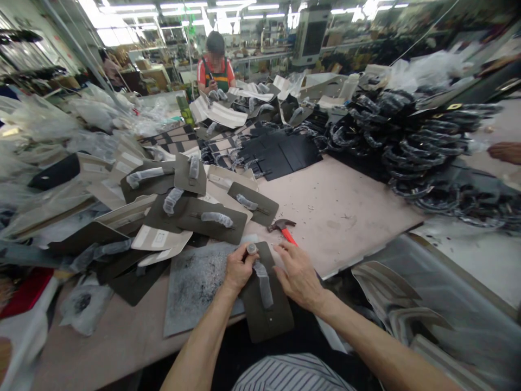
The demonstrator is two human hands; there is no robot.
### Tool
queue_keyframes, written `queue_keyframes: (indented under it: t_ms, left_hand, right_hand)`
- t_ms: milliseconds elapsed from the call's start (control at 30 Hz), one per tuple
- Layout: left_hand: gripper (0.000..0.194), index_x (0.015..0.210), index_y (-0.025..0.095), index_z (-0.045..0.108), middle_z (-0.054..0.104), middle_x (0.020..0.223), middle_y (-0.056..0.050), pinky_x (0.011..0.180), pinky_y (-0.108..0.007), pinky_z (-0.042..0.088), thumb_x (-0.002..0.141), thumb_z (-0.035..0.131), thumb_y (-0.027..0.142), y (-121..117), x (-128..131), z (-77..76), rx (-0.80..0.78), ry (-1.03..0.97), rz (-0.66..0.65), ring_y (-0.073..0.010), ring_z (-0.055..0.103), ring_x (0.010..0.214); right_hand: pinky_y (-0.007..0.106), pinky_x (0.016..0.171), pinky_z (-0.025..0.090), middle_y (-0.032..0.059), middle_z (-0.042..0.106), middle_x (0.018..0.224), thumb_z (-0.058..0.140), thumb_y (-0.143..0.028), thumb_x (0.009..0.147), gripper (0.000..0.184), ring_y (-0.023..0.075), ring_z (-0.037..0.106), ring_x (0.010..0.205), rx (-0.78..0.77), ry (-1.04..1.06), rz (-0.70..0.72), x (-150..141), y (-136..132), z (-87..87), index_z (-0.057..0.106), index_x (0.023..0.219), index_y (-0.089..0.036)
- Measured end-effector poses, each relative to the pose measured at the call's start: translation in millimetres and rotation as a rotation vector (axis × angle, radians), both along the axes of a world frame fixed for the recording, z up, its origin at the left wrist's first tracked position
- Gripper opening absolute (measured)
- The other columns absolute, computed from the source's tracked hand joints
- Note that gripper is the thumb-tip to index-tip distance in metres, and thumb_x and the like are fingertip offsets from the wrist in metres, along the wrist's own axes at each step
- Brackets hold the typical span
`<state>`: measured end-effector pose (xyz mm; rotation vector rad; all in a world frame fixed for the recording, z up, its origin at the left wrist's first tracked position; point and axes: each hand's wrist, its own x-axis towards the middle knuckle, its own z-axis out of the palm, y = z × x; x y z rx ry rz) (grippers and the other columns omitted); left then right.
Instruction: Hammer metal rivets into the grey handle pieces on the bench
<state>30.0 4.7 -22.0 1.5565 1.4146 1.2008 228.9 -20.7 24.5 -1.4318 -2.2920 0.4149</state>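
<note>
My left hand is closed around a short, upright metal punch, whose round top shows above the fingers. Under it lies an olive-brown panel with a plastic-wrapped handle; the panel rests partly on a scuffed grey board and overhangs the table's front edge. My right hand is open, fingers apart, by the panel's right edge. Just beyond its fingertips lies a claw hammer with a red handle; whether they touch it I cannot tell.
Similar panels with wrapped handles are heaped at left. Black panels lie farther back, and a pile of wrapped black handles stands at right. A co-worker sits across the table; another person's hand shows at far right.
</note>
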Motion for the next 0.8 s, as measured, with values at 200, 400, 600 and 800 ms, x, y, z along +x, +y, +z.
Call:
queue_keyframes:
  t_ms: [200, 400, 600, 800]
  left_hand:
    - [0.021, 0.092, 0.019, 0.070, 0.075, 0.085, -0.002, 0.074, -0.025, 0.053, 0.073, 0.073, 0.025, 2.3, 3.7, 6.5, -0.092, -0.176, 0.078, -0.0172, 0.069, 0.077]
    - [0.027, 0.091, 0.016, 0.067, 0.075, 0.085, -0.004, 0.075, -0.026, 0.054, 0.072, 0.077, 0.033, 8.6, 0.2, 7.0, -0.165, -0.448, 0.203, -0.0172, 0.070, 0.078]
    - [0.030, 0.092, 0.013, 0.067, 0.074, 0.090, -0.007, 0.082, -0.028, 0.054, 0.076, 0.075, 0.037, -5.0, -26.6, 17.1, -0.060, -0.549, 0.344, -0.0170, 0.070, 0.084]
    - [0.030, 0.092, 0.013, 0.067, 0.075, 0.089, -0.007, 0.082, -0.032, 0.056, 0.075, 0.074, 0.037, -21.3, -57.7, 16.2, 0.044, -0.562, 0.614, -0.0176, 0.071, 0.081]
  right_hand:
    - [0.037, 0.090, 0.048, 0.0092, 0.063, 0.111, 0.035, -0.023, 0.097, 0.040, 0.0204, 0.059, 0.100, -0.339, 0.414, 0.165, -26.1, -25.1, 5.5, 0.048, 0.134, -0.019]
    - [0.042, 0.087, 0.048, 0.0142, 0.066, 0.106, 0.055, -0.023, 0.085, 0.062, 0.0261, 0.064, 0.093, -0.416, 0.283, 0.004, -40.3, -35.0, 1.7, 0.037, 0.143, -0.012]
    - [0.034, 0.091, 0.049, 0.0077, 0.063, 0.114, 0.041, -0.017, 0.091, 0.035, 0.0190, 0.061, 0.101, -0.241, 0.646, 0.014, -45.6, -52.2, 1.8, 0.051, 0.125, -0.022]
    - [0.038, 0.098, 0.048, 0.0079, 0.061, 0.120, 0.045, -0.019, 0.093, 0.036, 0.0209, 0.059, 0.112, -0.044, 0.699, 0.023, -41.5, -62.1, -1.7, 0.050, 0.128, -0.026]
